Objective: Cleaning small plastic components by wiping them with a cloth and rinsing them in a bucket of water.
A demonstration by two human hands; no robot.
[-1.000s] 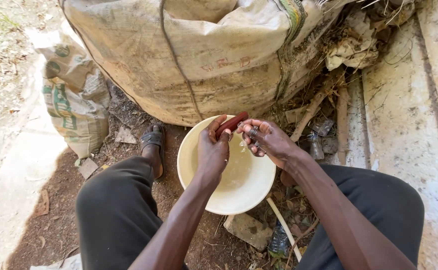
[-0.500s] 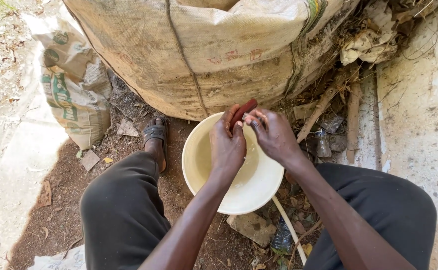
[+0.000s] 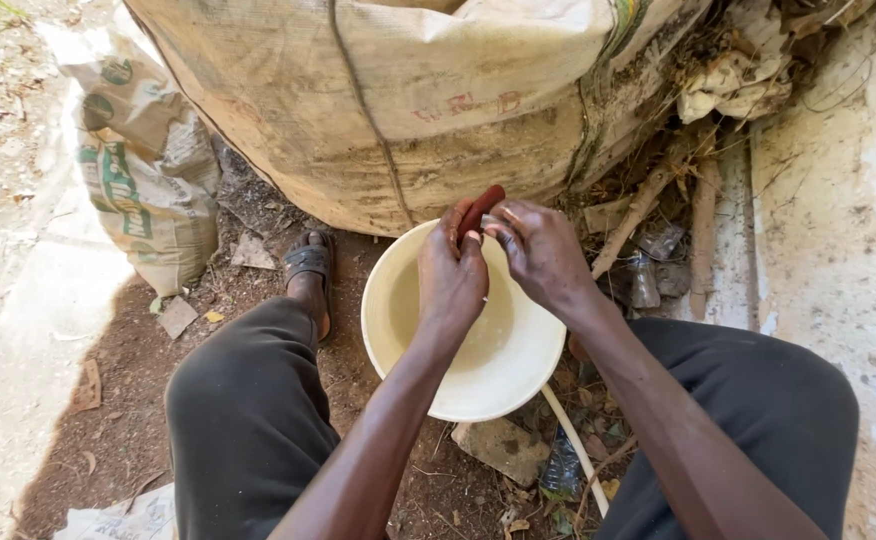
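Observation:
A cream plastic basin (image 3: 398, 350) sits on the ground between my knees, with some cloudy water in it. Over its far rim both hands meet on a small reddish-brown oblong object (image 3: 482, 207). My left hand (image 3: 451, 280) grips its lower part with curled fingers. My right hand (image 3: 538, 255) pinches its upper end with thumb and fingertips. What the object is cannot be made out.
A big dirty woven sack (image 3: 408, 100) fills the space behind the basin. A smaller printed sack (image 3: 138, 180) stands at the left. My sandalled foot (image 3: 310, 270) rests left of the basin. Sticks, crushed plastic bottles (image 3: 648, 270) and a concrete wall (image 3: 828, 250) lie at the right.
Both hands have stayed on the reddish object over the far rim, fingers shifting slightly along it. The view has tilted a little.

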